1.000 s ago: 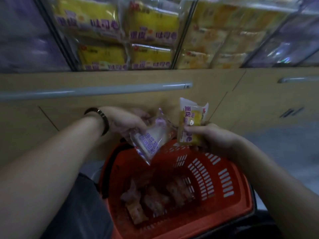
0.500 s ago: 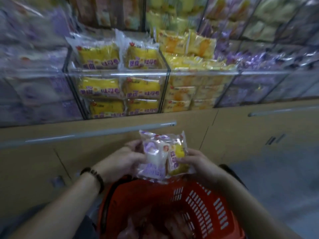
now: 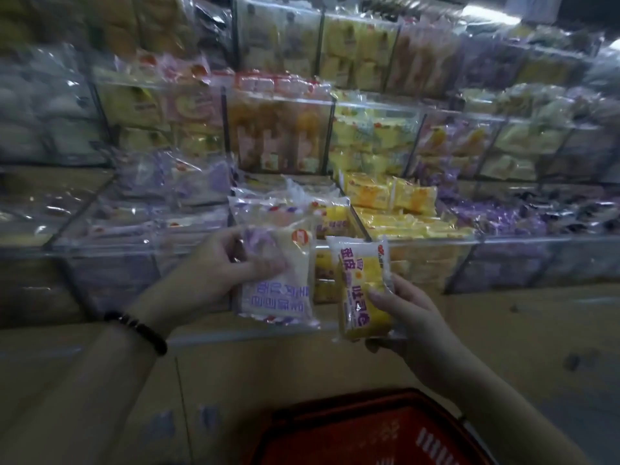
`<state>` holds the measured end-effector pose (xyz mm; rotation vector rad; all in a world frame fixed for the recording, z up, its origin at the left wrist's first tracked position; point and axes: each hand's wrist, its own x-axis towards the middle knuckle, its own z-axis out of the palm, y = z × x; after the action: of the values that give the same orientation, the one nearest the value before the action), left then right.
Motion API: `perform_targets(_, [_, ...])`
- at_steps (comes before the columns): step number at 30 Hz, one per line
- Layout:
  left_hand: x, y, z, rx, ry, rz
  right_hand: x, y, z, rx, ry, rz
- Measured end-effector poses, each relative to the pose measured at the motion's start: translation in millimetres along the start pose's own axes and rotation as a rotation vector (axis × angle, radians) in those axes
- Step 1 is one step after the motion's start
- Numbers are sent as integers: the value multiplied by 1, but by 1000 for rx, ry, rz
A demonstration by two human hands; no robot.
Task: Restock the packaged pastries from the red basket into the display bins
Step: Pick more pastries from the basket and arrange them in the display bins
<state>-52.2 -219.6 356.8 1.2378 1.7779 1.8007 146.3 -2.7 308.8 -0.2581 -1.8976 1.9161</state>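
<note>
Tiered clear display bins [image 3: 503, 241] fill the upper frame, stocked with yellow, purple and white packets; blurry, labels unreadable. Tan cabinet front [image 3: 318, 367] below them. Red basket [image 3: 369, 431] at the bottom edge, only its rim and slotted wall visible, contents hidden. Left hand [image 3: 214, 270] raised in front of the lowest bin row, fingers and thumb curled round a white packet with purple print [image 3: 278, 286], held upright. Right hand [image 3: 412, 317] just beside it, thumb on the front and fingers behind a yellow packet [image 3: 364, 290], also upright. The two packets are nearly touching, both outside the bins, well above the basket. Dark beaded bracelet [image 3: 137, 330] on the left wrist.
</note>
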Motion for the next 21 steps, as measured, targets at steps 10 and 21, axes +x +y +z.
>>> perform_targets(10, [57,21,-97,414,742,234,92,-94,61,-831,90,-388])
perform_targets(21, [67,-14,-127,338,835,301,174,-88,105,-1629,-39,-583])
